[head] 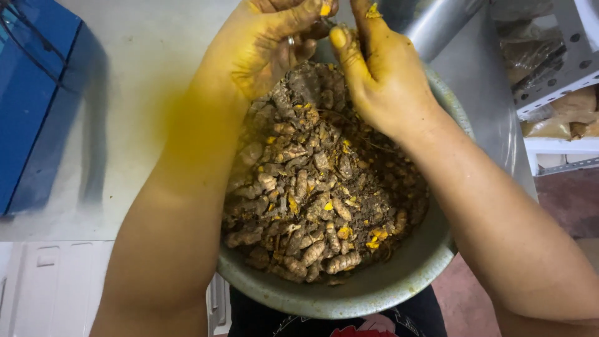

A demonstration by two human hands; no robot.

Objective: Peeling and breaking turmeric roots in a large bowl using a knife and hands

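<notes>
Hands are working at the far rim of the round grey metal bowl [374,293]: the yellow-stained left hand [265,50] and right hand [380,75] are both pinching one small piece between closed fingertips. Brown, soil-crusted turmeric roots [312,200] are still filling the bowl, only a few showing orange cuts, so most seems undone. Pale desk [125,93] is lying open leftward; a blue box [31,93] and grey metal shelving [561,75] are hemming the sides.

One metal bowl [399,281] holds a heap of turmeric roots [312,187], too many to count. Two yellow-stained hands, left hand [265,47] and right hand [384,75], meet above it. One blue box [31,93] sits far left.
</notes>
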